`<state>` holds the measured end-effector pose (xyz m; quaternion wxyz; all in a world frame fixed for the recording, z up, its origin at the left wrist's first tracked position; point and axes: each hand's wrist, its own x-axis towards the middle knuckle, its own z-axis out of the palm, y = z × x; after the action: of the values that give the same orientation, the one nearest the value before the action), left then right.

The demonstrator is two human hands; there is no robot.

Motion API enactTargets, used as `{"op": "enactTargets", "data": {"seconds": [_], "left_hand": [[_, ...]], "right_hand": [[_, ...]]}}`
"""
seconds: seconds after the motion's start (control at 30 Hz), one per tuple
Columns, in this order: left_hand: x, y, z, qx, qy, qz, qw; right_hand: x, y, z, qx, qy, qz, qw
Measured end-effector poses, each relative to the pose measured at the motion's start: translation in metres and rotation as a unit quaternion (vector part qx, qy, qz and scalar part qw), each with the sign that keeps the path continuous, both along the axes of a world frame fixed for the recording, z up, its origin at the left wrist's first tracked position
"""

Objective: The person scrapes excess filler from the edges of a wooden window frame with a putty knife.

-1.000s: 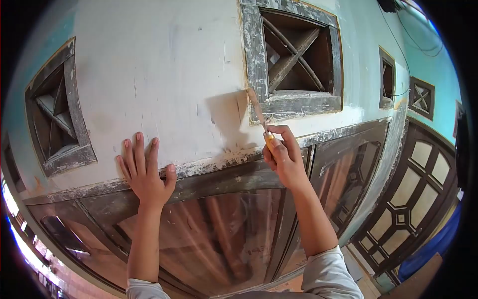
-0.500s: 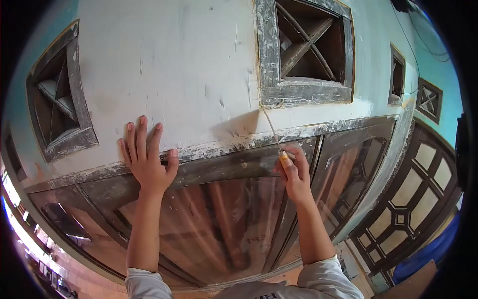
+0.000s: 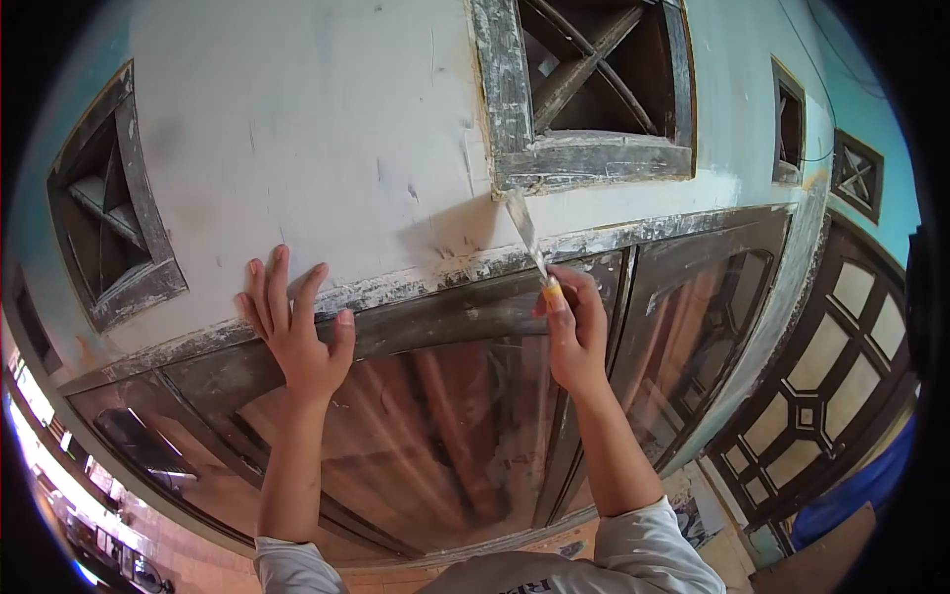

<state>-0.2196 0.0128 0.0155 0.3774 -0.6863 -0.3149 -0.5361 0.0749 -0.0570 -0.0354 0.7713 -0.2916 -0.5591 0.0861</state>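
Note:
My right hand (image 3: 578, 337) is closed around the yellowish handle of a putty knife (image 3: 527, 236). The blade points up, its flat face now showing, and the tip meets the wall at the lower left corner of a square vent frame (image 3: 604, 161). That frame is dark wood with worn whitish patches and crossed bars inside. My left hand (image 3: 305, 342) lies spread with fingertips against the white wall (image 3: 317, 129) and the palm over the dark wooden ledge (image 3: 435, 282). Nothing is held in it.
Below the ledge are glazed panels (image 3: 435, 426) with reddish-brown folds behind them. Another vent (image 3: 114, 203) sits at left, with smaller ones (image 3: 857, 176) at right. A dark panelled door (image 3: 821, 371) stands at right, a blue cloth (image 3: 856, 485) near it.
The putty knife has turned from edge-on to showing its broad face, its tip still near the frame's corner. The view has shifted slightly; my left hand stays against the wall.

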Motion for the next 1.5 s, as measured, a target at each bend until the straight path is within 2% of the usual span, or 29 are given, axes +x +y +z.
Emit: {"op": "enactTargets", "data": {"seconds": [0.1,0.3,0.53,0.63,0.87,0.97,1.07,1.27,1.33,1.43,1.5], "left_hand": [[0.003,0.001,0.000,0.006,0.002,0.013,1.000],[0.006,0.014,-0.007,0.038,-0.013,0.037,0.998],[0.006,0.020,-0.012,0.056,-0.012,0.048,0.997],[0.007,0.020,-0.011,0.059,-0.013,0.052,0.997],[0.004,0.022,-0.012,0.062,-0.008,0.060,0.996],[0.005,0.022,-0.012,0.067,-0.004,0.060,0.996],[0.006,0.021,-0.012,0.063,-0.008,0.059,0.996],[0.010,0.009,-0.011,0.036,-0.016,0.037,0.999],[0.020,-0.015,-0.015,-0.062,-0.014,0.004,0.998],[0.045,-0.067,-0.034,-0.195,0.125,-0.059,0.971],[0.058,-0.084,-0.047,-0.309,0.129,-0.231,0.913]], "right_hand": [[-0.009,0.003,0.012,-0.049,-0.018,0.025,0.998],[-0.017,0.020,0.001,-0.018,0.024,0.098,0.995],[-0.016,0.014,0.006,-0.048,0.013,0.090,0.995],[-0.014,0.014,0.023,-0.042,-0.012,0.101,0.994],[-0.010,0.008,0.076,-0.067,0.018,0.166,0.984],[-0.008,0.002,0.063,-0.092,0.009,0.141,0.986],[-0.010,-0.006,0.026,-0.099,0.000,0.117,0.988],[-0.012,-0.007,-0.009,-0.048,0.072,0.161,0.983],[-0.023,-0.011,-0.019,-0.039,0.079,0.173,0.981],[-0.044,-0.008,-0.046,-0.042,-0.011,0.179,0.983],[-0.062,-0.007,-0.051,-0.063,-0.081,0.140,0.985]]}}
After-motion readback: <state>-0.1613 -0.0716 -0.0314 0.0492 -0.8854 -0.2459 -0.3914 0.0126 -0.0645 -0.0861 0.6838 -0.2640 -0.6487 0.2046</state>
